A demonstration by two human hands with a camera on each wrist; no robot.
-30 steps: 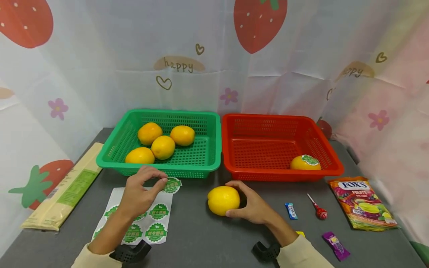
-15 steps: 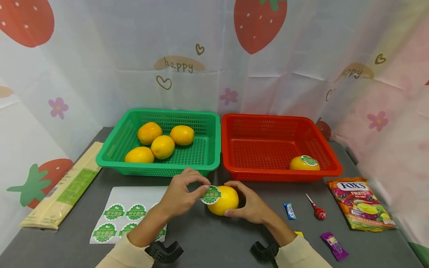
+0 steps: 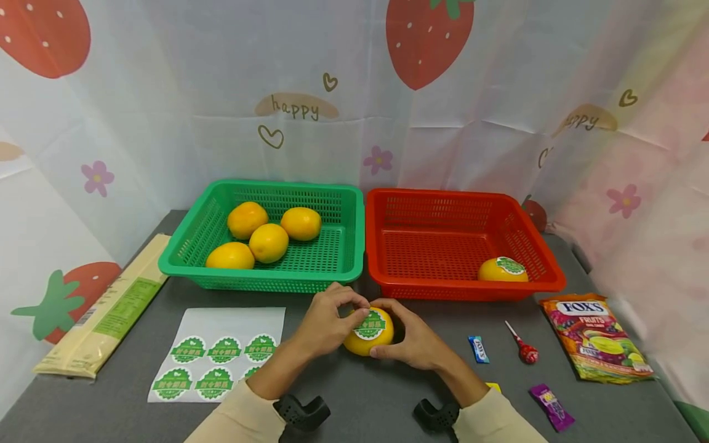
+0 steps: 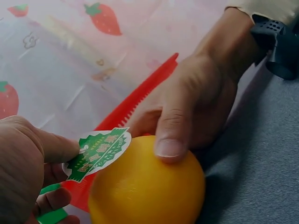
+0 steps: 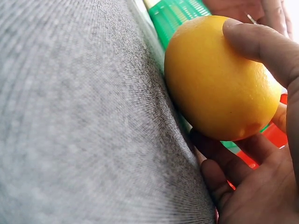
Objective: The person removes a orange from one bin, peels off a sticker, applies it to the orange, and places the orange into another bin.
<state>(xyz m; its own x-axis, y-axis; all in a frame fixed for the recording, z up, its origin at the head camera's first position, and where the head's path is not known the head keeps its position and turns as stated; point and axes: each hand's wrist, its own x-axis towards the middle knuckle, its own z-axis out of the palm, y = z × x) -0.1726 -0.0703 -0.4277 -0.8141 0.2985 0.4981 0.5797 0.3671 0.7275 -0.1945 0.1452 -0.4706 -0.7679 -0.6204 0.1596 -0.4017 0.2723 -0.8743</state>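
A yellow lemon-like fruit [image 3: 360, 346] stands on the grey table between both hands. My right hand [image 3: 412, 335] grips it from the right, the thumb in front and the fingers behind, as the right wrist view of the fruit [image 5: 219, 84] shows. With thumb and fingertips, my left hand [image 3: 332, 320] pinches the edge of a round green-and-white sticker [image 3: 372, 325]. In the left wrist view the sticker [image 4: 99, 153] is tilted against the fruit's upper side, its held edge standing off the skin. Left of the hands lies a white sticker sheet [image 3: 232, 320] with several green labels.
Behind stands a green basket [image 3: 349, 271] with several yellow fruits. Beside it a red basket [image 3: 421, 290] holds one stickered fruit [image 3: 493, 271]. On the right lie a candy bag [image 3: 598, 338], a lollipop [image 3: 528, 352] and small wrapped candies [image 3: 552, 406]. A long beige packet [image 3: 111, 314] lies far left.
My left hand has carried the sticker rightward from above the sheet to the fruit, where it now overlaps the fruit's top. The right hand has kept its grip in place.
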